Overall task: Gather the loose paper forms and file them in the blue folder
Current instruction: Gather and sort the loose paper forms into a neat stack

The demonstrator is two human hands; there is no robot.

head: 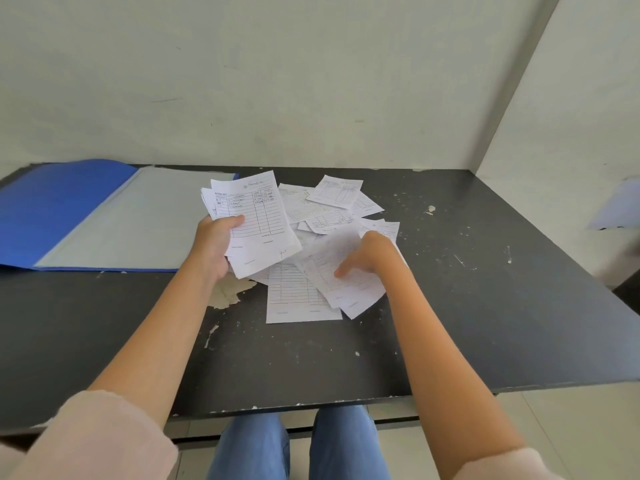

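Note:
A blue folder (52, 209) lies open at the table's back left, its pale inner sheet (138, 220) facing up. My left hand (214, 244) grips a small stack of white printed forms (256, 216), held tilted just right of the folder. A messy pile of loose forms (329, 216) covers the table's middle. My right hand (363, 258) reaches into that pile, its fingers curled on one form (346, 289) at the pile's near side; that hand is blurred.
The dark table (485, 306) is scratched, with a chipped patch (228, 292) just below my left hand. White walls close in at the back and right. A pale sheet (616, 206) is stuck on the right wall. My knees show below the table's near edge.

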